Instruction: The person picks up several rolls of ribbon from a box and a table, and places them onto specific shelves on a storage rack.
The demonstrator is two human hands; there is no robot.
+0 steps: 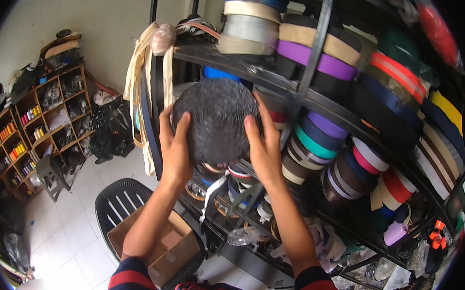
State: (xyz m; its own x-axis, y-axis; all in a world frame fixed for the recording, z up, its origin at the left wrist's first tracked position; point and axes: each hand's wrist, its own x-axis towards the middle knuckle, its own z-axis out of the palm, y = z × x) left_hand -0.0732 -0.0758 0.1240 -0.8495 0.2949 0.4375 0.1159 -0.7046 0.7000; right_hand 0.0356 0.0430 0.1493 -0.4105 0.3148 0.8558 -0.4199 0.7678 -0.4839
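Between my two hands is a large round roll of black webbing (215,119), its coiled flat face turned toward me and slightly blurred. My left hand (174,143) grips its left edge, thumb on the face. My right hand (264,142) holds the right edge the same way, thumb resting near the rim. Most of the fingers wrap behind the roll, out of sight. The roll is in front of a black metal shelf rack (226,62). Just above and to the right on the rack are stacked rolls of grey strap (249,30) and purple strap (318,61).
Cream straps (145,86) hang from the rack's left end. Below my left arm, a black plastic chair (115,199) carries an open cardboard box (170,257). A wooden cubby shelf (42,118) with coloured thread spools and a small grey stool (51,174) stand at the far left.
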